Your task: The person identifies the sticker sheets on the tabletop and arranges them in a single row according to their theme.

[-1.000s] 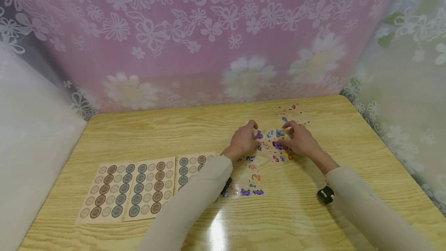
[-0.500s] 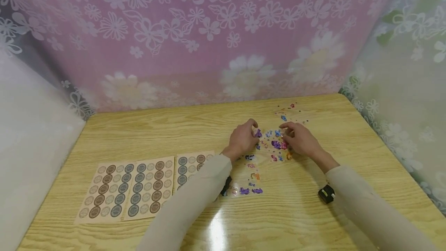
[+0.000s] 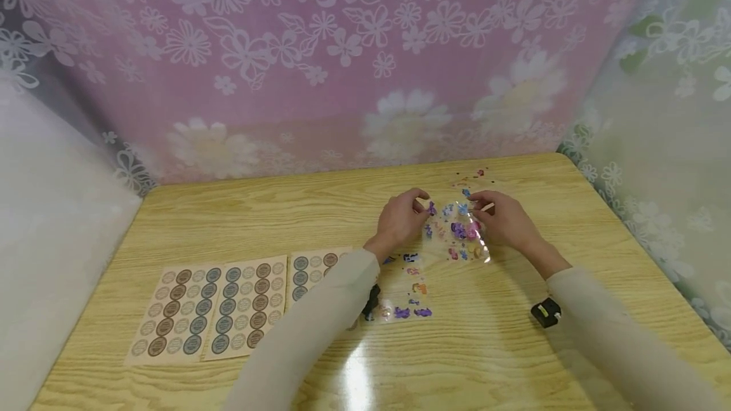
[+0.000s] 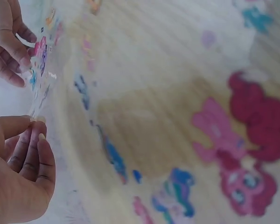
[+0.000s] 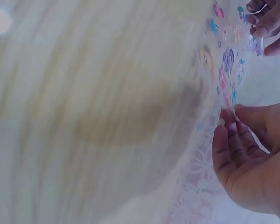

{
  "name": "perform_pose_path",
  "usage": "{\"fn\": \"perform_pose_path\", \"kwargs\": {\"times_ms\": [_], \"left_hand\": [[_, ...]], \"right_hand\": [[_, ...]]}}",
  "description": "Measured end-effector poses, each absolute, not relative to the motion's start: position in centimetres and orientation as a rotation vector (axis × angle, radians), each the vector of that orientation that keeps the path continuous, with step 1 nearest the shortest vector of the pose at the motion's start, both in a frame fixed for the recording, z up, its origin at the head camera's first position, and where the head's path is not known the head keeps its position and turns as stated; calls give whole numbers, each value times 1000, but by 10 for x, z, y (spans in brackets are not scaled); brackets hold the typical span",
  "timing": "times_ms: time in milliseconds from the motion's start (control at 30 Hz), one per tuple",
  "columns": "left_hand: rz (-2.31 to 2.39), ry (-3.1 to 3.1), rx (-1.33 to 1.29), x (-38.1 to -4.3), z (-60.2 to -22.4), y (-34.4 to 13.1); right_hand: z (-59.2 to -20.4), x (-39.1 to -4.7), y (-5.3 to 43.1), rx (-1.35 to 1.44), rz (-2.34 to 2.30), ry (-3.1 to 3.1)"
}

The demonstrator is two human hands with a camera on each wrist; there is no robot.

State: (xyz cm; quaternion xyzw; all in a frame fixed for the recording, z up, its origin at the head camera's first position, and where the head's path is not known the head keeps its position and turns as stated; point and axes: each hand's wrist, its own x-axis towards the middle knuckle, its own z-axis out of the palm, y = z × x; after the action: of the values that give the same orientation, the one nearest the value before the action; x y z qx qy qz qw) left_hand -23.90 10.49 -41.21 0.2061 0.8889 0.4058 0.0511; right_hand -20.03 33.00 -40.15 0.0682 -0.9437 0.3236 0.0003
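Between my two hands is a clear sticker sheet (image 3: 459,230) printed with small colourful cartoon ponies. My left hand (image 3: 400,219) pinches its left edge between thumb and fingers. On the opposite edge, my right hand (image 3: 508,221) holds it in the same kind of pinch. Light glints along the sheet's right side, and it stands tilted up off the table. In the left wrist view the sheet is seen nearly edge-on, above the left fingertips (image 4: 37,122). The right wrist view shows its ponies beside the right thumb (image 5: 252,114).
A second clear pony sheet (image 3: 419,288) lies nearer me, partly under the left forearm. Another clear sheet with small prints (image 3: 480,172) lies at the back right. On the left are beige sheets of round brown and blue-grey stickers (image 3: 245,306). Flowered curtains (image 3: 342,81) hang behind the table.
Both hands have risen slightly with the pony sheet, which now tilts up from the table. The right hand has shifted a little to the right and now pinches the sheet's edge.
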Motion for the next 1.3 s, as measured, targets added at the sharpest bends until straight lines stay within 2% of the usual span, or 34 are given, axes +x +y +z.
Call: {"fn": "perform_pose_path", "kwargs": {"times_ms": [433, 833, 1300], "left_hand": [[1140, 2536, 718, -214, -391, 100], [905, 2608, 730, -197, -403, 95], [716, 2685, 874, -189, -406, 94]], "right_hand": [[-388, -175, 346, 360, 1009, -3054], [-398, -160, 342, 420, 1080, -3112], [-409, -158, 340, 478, 1047, -3141]]}}
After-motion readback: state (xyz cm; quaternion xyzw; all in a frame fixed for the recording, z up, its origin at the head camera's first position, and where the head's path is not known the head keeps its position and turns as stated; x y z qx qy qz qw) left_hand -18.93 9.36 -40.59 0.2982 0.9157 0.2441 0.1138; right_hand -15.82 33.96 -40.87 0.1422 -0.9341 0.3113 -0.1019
